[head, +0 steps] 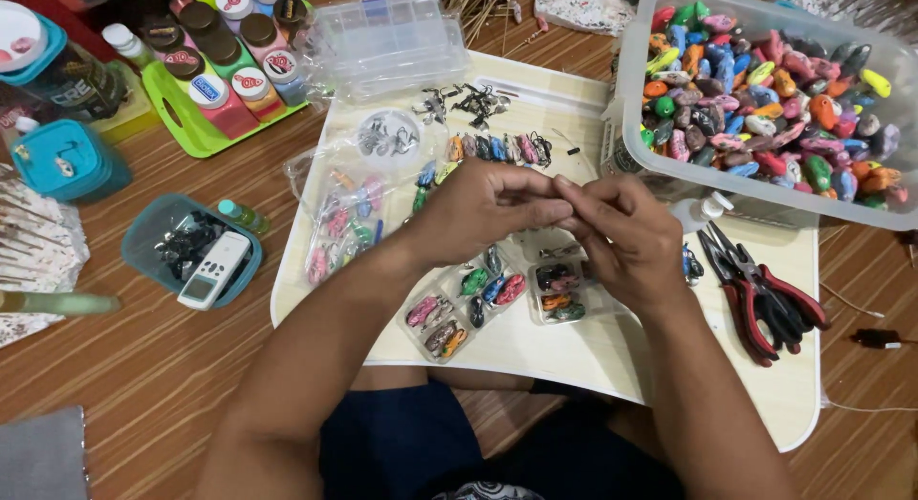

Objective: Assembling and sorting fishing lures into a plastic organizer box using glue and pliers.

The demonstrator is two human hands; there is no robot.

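Note:
My left hand (483, 208) and my right hand (626, 237) meet above a cream lap table (574, 357), fingertips pinched together on something too small to see. Under them lie clear plastic packets (464, 304) of small coloured stone pendants. A row of loose coloured pendants (497, 148) with metal clasps lies just beyond my hands. Red-handled pliers (765, 299) rest at the right of my right hand.
A large clear tub (631, 98) of coloured painted stones stands at the back right. A green tray (182, 127) of paint jars, a clear compartment box (387, 36), a teal bowl (143, 232) with a white remote control, and a teal container (62, 161) sit at the left on the wooden floor.

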